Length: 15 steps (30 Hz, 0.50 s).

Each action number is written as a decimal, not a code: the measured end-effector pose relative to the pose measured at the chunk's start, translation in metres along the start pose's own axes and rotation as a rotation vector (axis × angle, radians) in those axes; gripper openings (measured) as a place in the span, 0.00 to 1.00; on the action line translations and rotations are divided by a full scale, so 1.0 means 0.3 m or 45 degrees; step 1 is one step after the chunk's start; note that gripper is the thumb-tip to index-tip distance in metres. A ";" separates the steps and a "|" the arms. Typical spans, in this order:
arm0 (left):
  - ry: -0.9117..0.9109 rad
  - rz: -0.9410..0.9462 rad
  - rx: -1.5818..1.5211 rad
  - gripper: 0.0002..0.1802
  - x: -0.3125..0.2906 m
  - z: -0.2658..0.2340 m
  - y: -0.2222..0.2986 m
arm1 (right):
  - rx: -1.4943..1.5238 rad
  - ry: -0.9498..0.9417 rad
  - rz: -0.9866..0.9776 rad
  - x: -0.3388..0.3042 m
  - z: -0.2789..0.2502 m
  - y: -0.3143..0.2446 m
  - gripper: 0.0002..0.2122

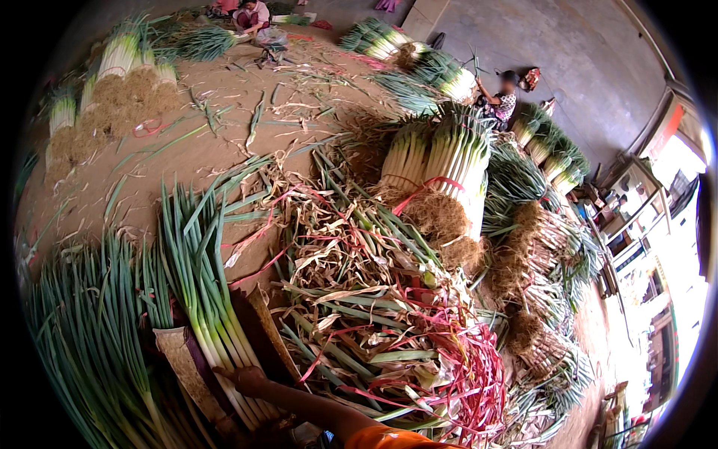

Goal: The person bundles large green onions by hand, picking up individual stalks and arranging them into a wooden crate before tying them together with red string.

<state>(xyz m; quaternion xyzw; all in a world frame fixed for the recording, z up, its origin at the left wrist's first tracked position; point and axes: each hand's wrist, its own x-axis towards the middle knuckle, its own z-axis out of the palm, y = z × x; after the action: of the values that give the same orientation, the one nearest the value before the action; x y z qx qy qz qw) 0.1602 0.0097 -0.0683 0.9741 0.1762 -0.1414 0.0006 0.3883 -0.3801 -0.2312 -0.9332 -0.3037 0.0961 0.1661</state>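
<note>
My right hand (245, 380) comes in from the lower right, its fingers curled over the white stalks of a bunch of long green onions (217, 322). The bunch lies between two worn upright boards, a left board (187, 368) and a right board (274, 335), with its green leaves pointing away from me. To the left is a big pile of loose green onions (90, 337). I cannot make out my left hand in the dark at the lower edge.
Right of the boards spreads a heap of dry leaves (351, 269) with pink ties (471, 367). Beyond it stand tied green onion bundles (441, 165), roots down. More bundles (123, 75) are at the far left. One person (502, 101) sits far right, another (253, 16) at the back.
</note>
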 end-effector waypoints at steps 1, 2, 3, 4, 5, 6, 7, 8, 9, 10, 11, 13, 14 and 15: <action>0.189 0.145 0.168 0.31 -0.017 -0.028 0.020 | -0.002 0.004 0.009 -0.002 0.007 0.003 0.34; 0.107 0.091 0.090 0.32 -0.020 -0.057 0.041 | -0.004 0.007 0.018 -0.004 0.014 0.008 0.35; 0.026 0.032 0.014 0.34 -0.021 -0.091 0.062 | -0.005 0.011 0.022 -0.004 0.019 0.007 0.35; -0.054 -0.030 -0.061 0.35 -0.026 -0.117 0.075 | -0.023 0.012 0.020 -0.003 0.013 0.001 0.35; -0.042 -0.025 -0.094 0.35 -0.030 -0.130 0.085 | -0.041 0.013 0.018 -0.001 0.007 -0.002 0.35; -0.031 -0.015 -0.128 0.34 -0.028 -0.136 0.099 | -0.062 0.015 0.021 0.001 -0.001 -0.002 0.35; -0.020 -0.005 -0.162 0.34 -0.025 -0.141 0.107 | -0.048 -0.017 0.026 0.004 -0.008 -0.005 0.35; -0.035 -0.007 -0.177 0.33 -0.023 -0.149 0.109 | -0.035 -0.049 0.031 0.007 -0.015 -0.009 0.35; -0.053 -0.006 -0.193 0.32 -0.019 -0.155 0.113 | -0.023 -0.083 0.039 0.005 -0.010 -0.005 0.35; -0.070 -0.005 -0.210 0.32 -0.018 -0.156 0.115 | -0.007 -0.059 0.029 0.000 -0.006 -0.001 0.35; -0.035 0.013 -0.204 0.31 -0.018 -0.148 0.116 | 0.008 -0.035 0.019 -0.003 -0.002 0.004 0.35; 0.036 0.045 -0.191 0.30 -0.021 -0.133 0.115 | 0.032 -0.026 0.010 -0.003 0.003 0.005 0.35; 0.025 0.033 -0.204 0.30 -0.023 -0.133 0.118 | 0.040 -0.041 0.012 -0.001 0.005 0.006 0.35; 0.015 0.021 -0.216 0.31 -0.025 -0.144 0.131 | 0.048 -0.055 0.015 0.001 0.005 0.007 0.36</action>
<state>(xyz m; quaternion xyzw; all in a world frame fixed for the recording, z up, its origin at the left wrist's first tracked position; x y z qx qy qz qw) 0.1789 -0.0275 -0.0266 0.9728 0.1796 -0.1202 0.0832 0.3890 -0.3810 -0.2334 -0.9294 -0.2999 0.1230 0.1763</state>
